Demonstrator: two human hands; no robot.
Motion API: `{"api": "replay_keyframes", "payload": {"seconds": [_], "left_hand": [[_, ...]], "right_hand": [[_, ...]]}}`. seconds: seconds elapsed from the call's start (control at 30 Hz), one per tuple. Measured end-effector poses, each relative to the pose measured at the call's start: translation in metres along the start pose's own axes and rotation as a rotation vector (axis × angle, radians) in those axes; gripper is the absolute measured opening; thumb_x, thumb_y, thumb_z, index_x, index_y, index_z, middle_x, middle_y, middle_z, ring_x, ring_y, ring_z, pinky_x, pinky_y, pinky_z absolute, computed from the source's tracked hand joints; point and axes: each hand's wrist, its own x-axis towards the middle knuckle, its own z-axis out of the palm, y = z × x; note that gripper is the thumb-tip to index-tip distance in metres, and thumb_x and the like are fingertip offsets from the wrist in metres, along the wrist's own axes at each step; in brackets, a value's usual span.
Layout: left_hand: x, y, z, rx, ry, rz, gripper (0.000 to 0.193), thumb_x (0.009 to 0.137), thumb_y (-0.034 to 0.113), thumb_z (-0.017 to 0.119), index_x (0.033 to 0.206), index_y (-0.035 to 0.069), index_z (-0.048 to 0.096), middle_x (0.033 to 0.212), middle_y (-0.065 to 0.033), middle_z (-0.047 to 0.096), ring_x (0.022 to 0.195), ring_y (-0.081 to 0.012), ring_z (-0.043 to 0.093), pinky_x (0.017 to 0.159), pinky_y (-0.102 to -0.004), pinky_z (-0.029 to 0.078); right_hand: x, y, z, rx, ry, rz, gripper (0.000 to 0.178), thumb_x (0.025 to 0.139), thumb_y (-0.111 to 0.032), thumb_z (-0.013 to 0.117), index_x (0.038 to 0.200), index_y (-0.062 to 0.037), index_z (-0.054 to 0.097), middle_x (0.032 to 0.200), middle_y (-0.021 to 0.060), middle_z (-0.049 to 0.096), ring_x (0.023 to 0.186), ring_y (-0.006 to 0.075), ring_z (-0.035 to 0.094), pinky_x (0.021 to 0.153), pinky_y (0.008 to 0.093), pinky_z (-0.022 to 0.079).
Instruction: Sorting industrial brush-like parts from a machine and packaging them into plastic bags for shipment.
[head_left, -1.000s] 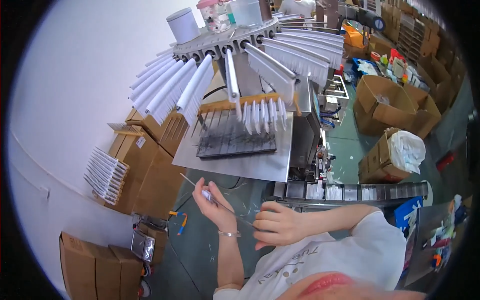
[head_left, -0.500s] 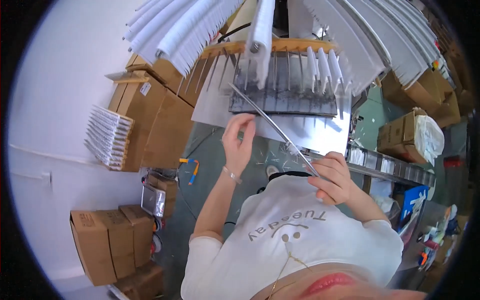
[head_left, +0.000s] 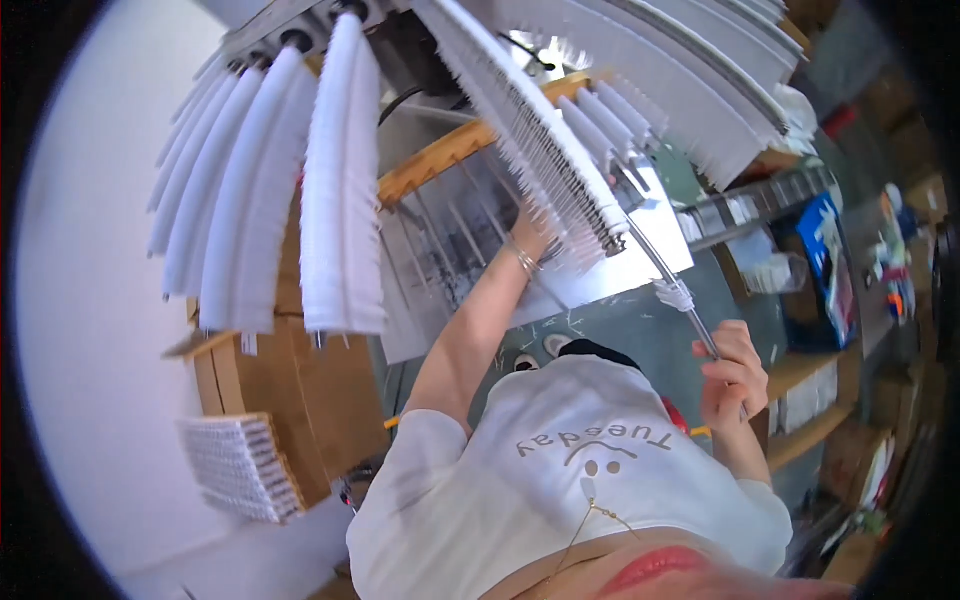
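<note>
My right hand [head_left: 735,375] is closed around the lower end of a thin metal rod [head_left: 702,328] that slants up and to the left. A small white clump [head_left: 675,294] clings partway along it. The rod's far end meets the lower tip of a white fringed strip [head_left: 540,130]; I cannot tell whether they touch. My left hand [head_left: 533,232] reaches up beneath that strip, which hides its fingers. Beside it a wooden rack [head_left: 437,160] carries bare metal rods and several white-covered ones [head_left: 597,125].
More white fringed strips [head_left: 340,190] hang in a ring overhead, close above my arms. A shiny pale tabletop [head_left: 640,268] lies below. Cardboard boxes [head_left: 335,410] stand at left beside a bundle of white-covered rods [head_left: 238,465]. Shelving [head_left: 815,400] and a blue bag [head_left: 822,250] are at right.
The view has shifted, and the hanging strips fill more of it. My left hand has gone up under a strip; my right hand has moved right, keeping the rod.
</note>
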Motion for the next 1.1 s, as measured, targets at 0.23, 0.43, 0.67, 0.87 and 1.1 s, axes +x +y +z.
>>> {"api": "replay_keyframes", "payload": {"seconds": [0.23, 0.43, 0.67, 0.87, 1.1], "left_hand": [[0.015, 0.009, -0.001, 1.040, -0.094, 0.205, 0.072, 0.075, -0.005, 0.069, 0.134, 0.008, 0.030, 0.130, -0.0089, 0.040, 0.116, -0.0209, 0.047, 0.091, -0.0313, 0.048], [0.015, 0.009, -0.006, 1.182, 0.132, 0.178, 0.076, 0.071, 0.000, 0.074, 0.133, 0.008, 0.031, 0.130, -0.0052, 0.040, 0.118, -0.0197, 0.044, 0.097, -0.0333, 0.044], [-0.006, -0.002, 0.029, 1.308, 0.088, 0.168, 0.095, 0.062, 0.013, 0.083, 0.134, 0.001, 0.023, 0.126, -0.0171, 0.044, 0.112, -0.0252, 0.049, 0.093, -0.0349, 0.044], [-0.048, -0.040, 0.056, 1.439, -0.046, 0.181, 0.100, 0.061, 0.023, 0.082, 0.134, -0.002, 0.019, 0.126, -0.0162, 0.035, 0.119, -0.0245, 0.037, 0.102, -0.0374, 0.031], [-0.055, -0.073, 0.079, 1.373, -0.085, 0.136, 0.108, 0.057, 0.025, 0.086, 0.137, -0.002, 0.017, 0.131, -0.0134, 0.031, 0.126, -0.0258, 0.031, 0.108, -0.0378, 0.023]], "right_hand": [[-0.007, -0.045, -0.003, -0.182, 0.105, 0.134, 0.037, 0.096, -0.024, 0.041, 0.076, 0.0010, 0.059, 0.076, 0.0175, 0.064, 0.062, 0.0266, 0.057, 0.064, 0.0404, 0.043], [0.006, -0.045, 0.006, -0.204, -0.031, 0.219, 0.024, 0.091, -0.014, 0.045, 0.081, 0.0019, 0.060, 0.085, 0.0179, 0.064, 0.075, 0.0283, 0.056, 0.075, 0.0418, 0.041], [0.029, -0.006, 0.025, -0.199, -0.072, 0.221, 0.020, 0.091, -0.013, 0.049, 0.085, 0.0020, 0.061, 0.086, 0.0127, 0.060, 0.080, 0.0257, 0.053, 0.076, 0.0337, 0.039], [0.012, -0.016, 0.008, -0.188, -0.056, 0.120, 0.024, 0.094, -0.018, 0.047, 0.084, -0.0003, 0.060, 0.081, 0.0122, 0.059, 0.074, 0.0254, 0.052, 0.076, 0.0420, 0.038], [0.002, -0.040, -0.016, -0.250, 0.007, 0.139, 0.025, 0.092, -0.018, 0.047, 0.079, -0.0003, 0.059, 0.078, 0.0115, 0.060, 0.070, 0.0253, 0.055, 0.073, 0.0423, 0.041]]}}
